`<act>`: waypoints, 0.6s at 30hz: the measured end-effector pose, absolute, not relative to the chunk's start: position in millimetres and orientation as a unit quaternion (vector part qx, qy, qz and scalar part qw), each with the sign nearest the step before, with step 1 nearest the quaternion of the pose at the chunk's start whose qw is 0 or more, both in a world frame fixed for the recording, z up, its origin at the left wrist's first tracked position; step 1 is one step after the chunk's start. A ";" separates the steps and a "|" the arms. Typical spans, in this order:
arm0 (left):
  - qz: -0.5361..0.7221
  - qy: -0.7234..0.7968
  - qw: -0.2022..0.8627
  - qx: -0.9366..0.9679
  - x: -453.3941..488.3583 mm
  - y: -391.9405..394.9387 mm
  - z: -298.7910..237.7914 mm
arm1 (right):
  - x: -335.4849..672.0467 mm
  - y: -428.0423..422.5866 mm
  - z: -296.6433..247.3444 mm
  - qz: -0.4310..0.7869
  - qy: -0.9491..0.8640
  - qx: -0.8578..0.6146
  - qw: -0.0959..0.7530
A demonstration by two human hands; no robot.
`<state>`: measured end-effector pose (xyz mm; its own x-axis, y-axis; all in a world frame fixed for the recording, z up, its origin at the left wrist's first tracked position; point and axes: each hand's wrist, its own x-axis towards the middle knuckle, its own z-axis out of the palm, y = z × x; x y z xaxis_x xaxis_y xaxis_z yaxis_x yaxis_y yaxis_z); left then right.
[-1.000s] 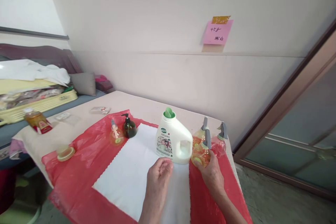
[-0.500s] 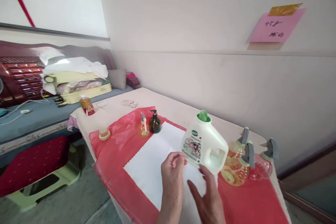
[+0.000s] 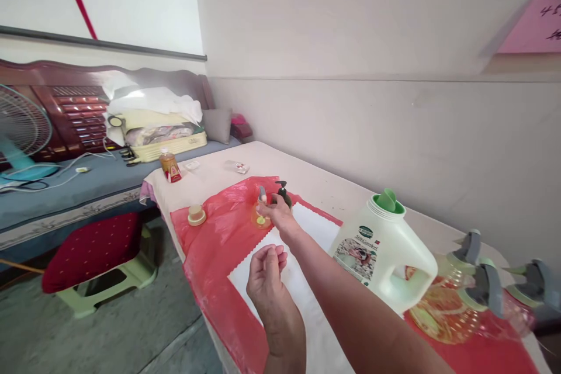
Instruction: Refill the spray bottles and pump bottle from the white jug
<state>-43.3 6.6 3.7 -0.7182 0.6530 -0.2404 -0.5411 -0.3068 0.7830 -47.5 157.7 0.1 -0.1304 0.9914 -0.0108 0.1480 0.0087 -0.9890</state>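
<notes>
My right hand [image 3: 277, 214] is stretched out to the far end of the red plastic sheet [image 3: 214, 239]. Its fingers are closed at a small clear spray bottle [image 3: 260, 215] with yellow liquid. A dark pump bottle [image 3: 283, 190] stands just behind the hand, its body mostly hidden. My left hand [image 3: 265, 273] hovers nearer to me over the edge of the white cloth [image 3: 318, 229], fingers curled in, with nothing visible in them. A white detergent jug [image 3: 385, 254] with a green cap stands to the right of my right arm.
Orange-filled trigger spray bottles [image 3: 456, 304] stand at the right end of the table [image 3: 315, 172]. A beige lid [image 3: 197, 215] and an amber bottle [image 3: 169, 165] sit at the far end. To the left are a red stool [image 3: 90, 251], a bed and a fan [image 3: 20, 128].
My view has swung left. My right hand left the trigger bottles on the right and reached across, past the jug, to the small spray bottle. My left hand stayed over the cloth.
</notes>
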 end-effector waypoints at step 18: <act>0.532 0.316 0.697 0.362 2.5 -21.9 18.1 | 166.9 -49.3 -8.1 0.498 -0.333 -0.488 0.635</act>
<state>2.5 -21.9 18.1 0.2338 0.9707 -0.0563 -0.5133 0.1724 0.8407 166.9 -49.3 -8.1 0.2827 0.9572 -0.0625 -0.3074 0.0287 -0.9511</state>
